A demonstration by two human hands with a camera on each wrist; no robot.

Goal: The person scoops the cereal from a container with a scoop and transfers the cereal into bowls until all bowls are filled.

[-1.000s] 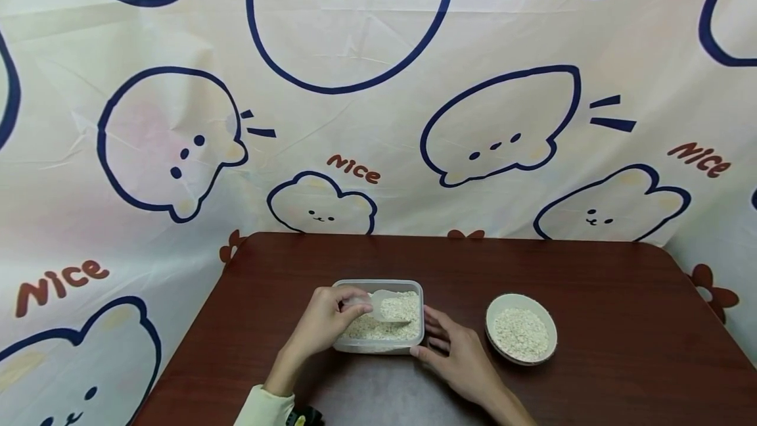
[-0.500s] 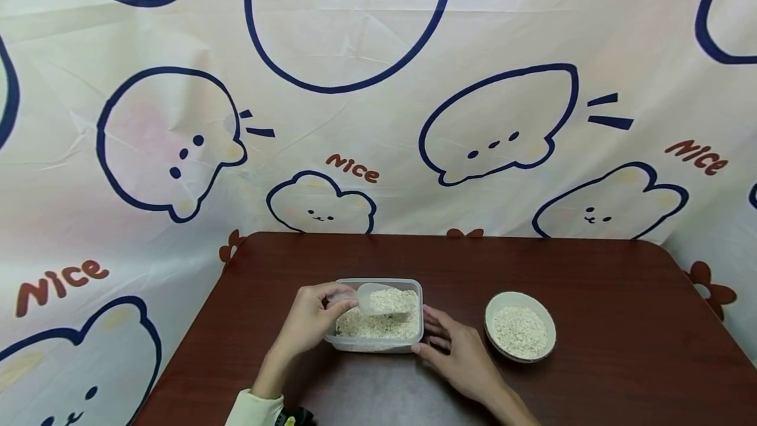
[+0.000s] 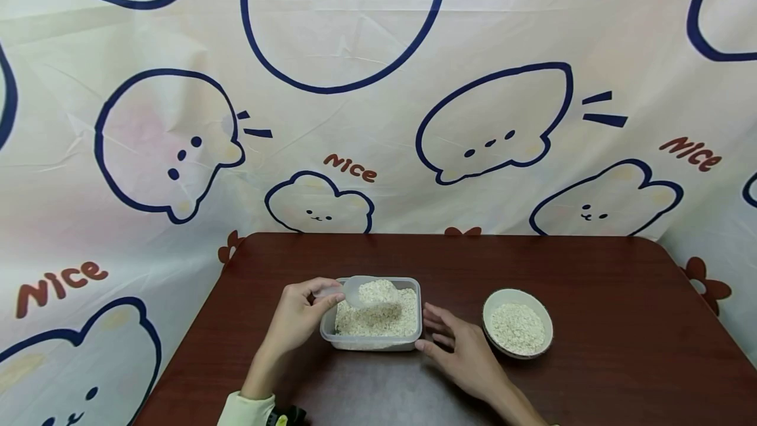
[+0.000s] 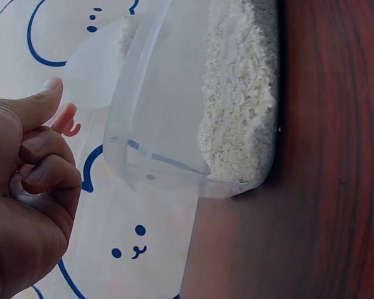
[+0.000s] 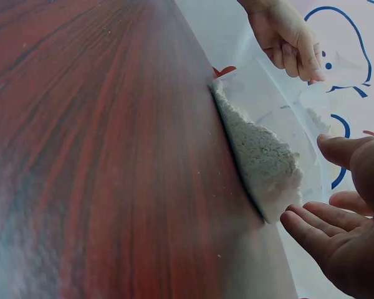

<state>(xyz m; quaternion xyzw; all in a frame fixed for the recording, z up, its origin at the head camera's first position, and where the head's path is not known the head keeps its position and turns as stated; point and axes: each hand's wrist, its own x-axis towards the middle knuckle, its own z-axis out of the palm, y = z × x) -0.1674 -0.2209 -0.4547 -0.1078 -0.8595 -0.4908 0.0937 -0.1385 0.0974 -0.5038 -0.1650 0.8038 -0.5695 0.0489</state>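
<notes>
My left hand (image 3: 294,316) pinches the handle of a translucent scoop (image 3: 353,292), thumb and fingers meeting around it. A heap of pale rolled oats (image 3: 378,292) fills the scoop, which is raised over a clear plastic container (image 3: 374,342) partly filled with more oats. The left wrist view shows the scoop (image 4: 96,65) above the container's rim, its handle mostly hidden by my hand. At the container's right end, my right hand (image 3: 464,352) stands with loosely bent fingers, fingertips right by the wall and nothing in its grasp.
A round white bowl (image 3: 487,332) holding oats stands to the right of my right hand. Everything is on a dark reddish-brown wooden table (image 3: 615,321). A pale cloth printed with cartoon animals (image 3: 390,117) hangs behind and along the sides.
My left hand has moved left and slightly up, lifting the oat-filled scoop away from the oats in the container. The right hand has stayed nearly in place beside the container.
</notes>
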